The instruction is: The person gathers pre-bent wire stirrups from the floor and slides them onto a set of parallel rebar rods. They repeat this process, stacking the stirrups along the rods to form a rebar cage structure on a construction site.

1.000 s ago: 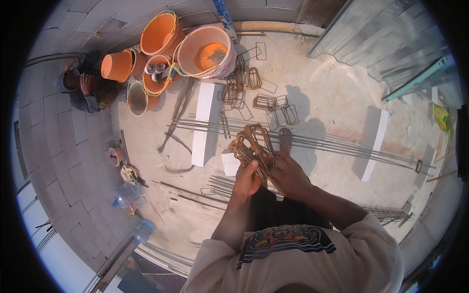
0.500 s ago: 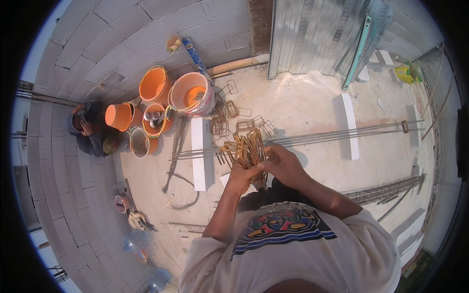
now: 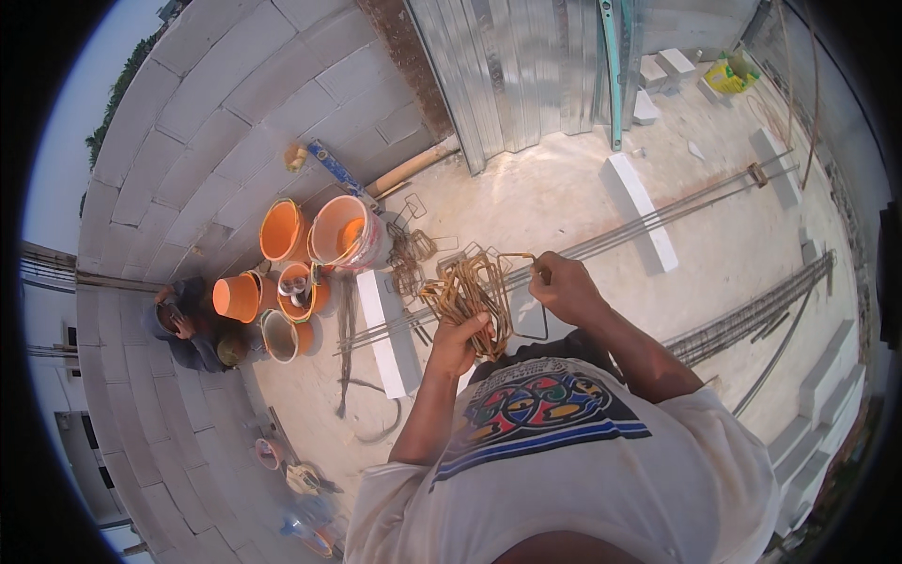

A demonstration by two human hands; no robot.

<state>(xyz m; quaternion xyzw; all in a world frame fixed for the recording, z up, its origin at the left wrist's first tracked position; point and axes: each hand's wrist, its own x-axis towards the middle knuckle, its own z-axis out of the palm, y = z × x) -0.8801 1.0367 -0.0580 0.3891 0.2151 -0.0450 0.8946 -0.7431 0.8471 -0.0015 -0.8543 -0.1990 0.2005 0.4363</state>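
My left hand (image 3: 456, 344) is closed round a bundle of rusty rectangular rebar stirrups (image 3: 460, 291), with its thumb over them. To the right, my right hand (image 3: 566, 289) pinches the upper corner of one stirrup (image 3: 526, 336), which stands out sideways from the bundle. Behind and below the bundle run long thin steel bars (image 3: 583, 252), laid across a near white block (image 3: 386, 338) and a farther white block (image 3: 641, 211). More stirrups (image 3: 411, 252) lie loose on the floor beyond my left hand.
Orange buckets (image 3: 282, 230) and a larger pale bucket (image 3: 346, 235) stand by the block wall at left. Another person (image 3: 178, 324) crouches beside them. Corrugated metal sheets (image 3: 526, 75) lean at the back. A bundle of steel bars (image 3: 752, 315) lies at right.
My hands were together at the bundle; now my right hand has moved right, drawing one stirrup out from the others. My left hand keeps its hold. The whole view has turned.
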